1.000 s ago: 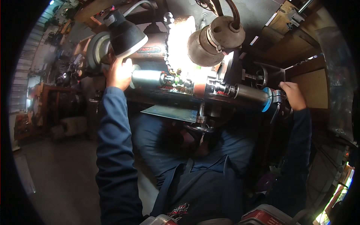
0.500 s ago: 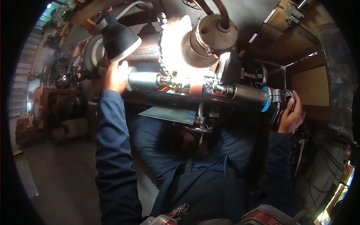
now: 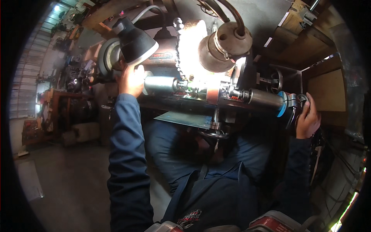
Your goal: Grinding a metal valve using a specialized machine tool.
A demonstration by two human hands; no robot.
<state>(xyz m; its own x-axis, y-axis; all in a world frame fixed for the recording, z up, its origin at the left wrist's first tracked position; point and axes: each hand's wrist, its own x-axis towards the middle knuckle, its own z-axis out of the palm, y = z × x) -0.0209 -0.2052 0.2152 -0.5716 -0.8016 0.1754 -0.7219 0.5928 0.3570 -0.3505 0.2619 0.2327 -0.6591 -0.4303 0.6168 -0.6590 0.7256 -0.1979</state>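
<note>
A bench machine like a small lathe or grinder lies across in front of me, with a bright silver cylinder (image 3: 161, 84) on its left part and a darker metal cylinder (image 3: 266, 99) with a blue ring (image 3: 282, 104) on its right. My left hand (image 3: 131, 80) curls at the machine's left end, just left of the silver cylinder and below a black lamp. What its fingers hold is hidden. At the far right end, my right hand (image 3: 308, 120) closes its fingers on a metal crank handle (image 3: 302, 98). Strong lamplight washes out the middle of the machine.
The black lamp (image 3: 137, 42) and a bulky beige housing (image 3: 226, 46) on curved pipes hang over the machine. A flat metal plate (image 3: 185, 119) and a handwheel (image 3: 214, 134) jut toward my knees. Cluttered shelving (image 3: 73, 77) stands left; a wooden panel (image 3: 326, 91) stands right.
The whole view has shifted, so machine and hands appear slightly further right and lower. Both hands keep their places on the machine, with no clear movement of its parts.
</note>
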